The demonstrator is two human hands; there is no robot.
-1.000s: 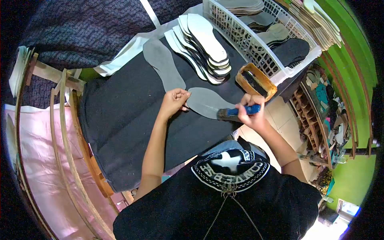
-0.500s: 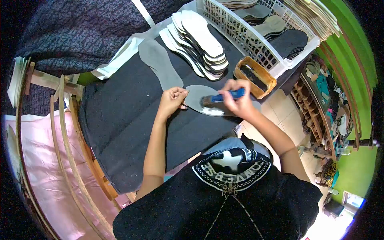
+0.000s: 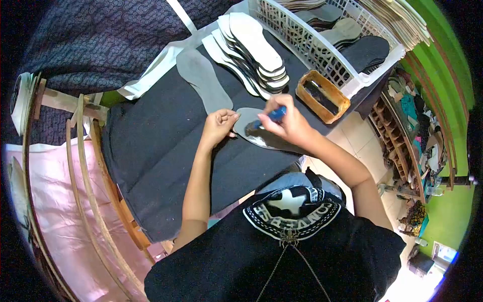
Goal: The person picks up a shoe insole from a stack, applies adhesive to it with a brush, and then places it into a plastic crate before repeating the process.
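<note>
My right hand [image 3: 287, 119] is closed round a blue-handled brush [image 3: 275, 115], its dark bristles on a grey insole [image 3: 245, 117]. A wet shine shows on that insole, and my right hand and forearm cover part of it. My left hand [image 3: 220, 126] pinches the insole's left edge between thumb and fingers. Just above my left hand, a second grey insole [image 3: 201, 75] lies flat on the black cloth [image 3: 156, 146]. Beyond the brush is a stack of white and black insoles [image 3: 255, 45].
A brown open container [image 3: 322, 96] with dark contents stands right of the stack. Behind it, a white plastic basket [image 3: 312, 43] holds more insoles. Wooden rails [image 3: 90, 191] and pink fabric [image 3: 60, 201] are at the left, a cluttered shelf [image 3: 397, 136] at the right.
My right hand has moved slightly left with the brush, and its handle has turned more steeply. My left hand keeps its hold on the insole's edge.
</note>
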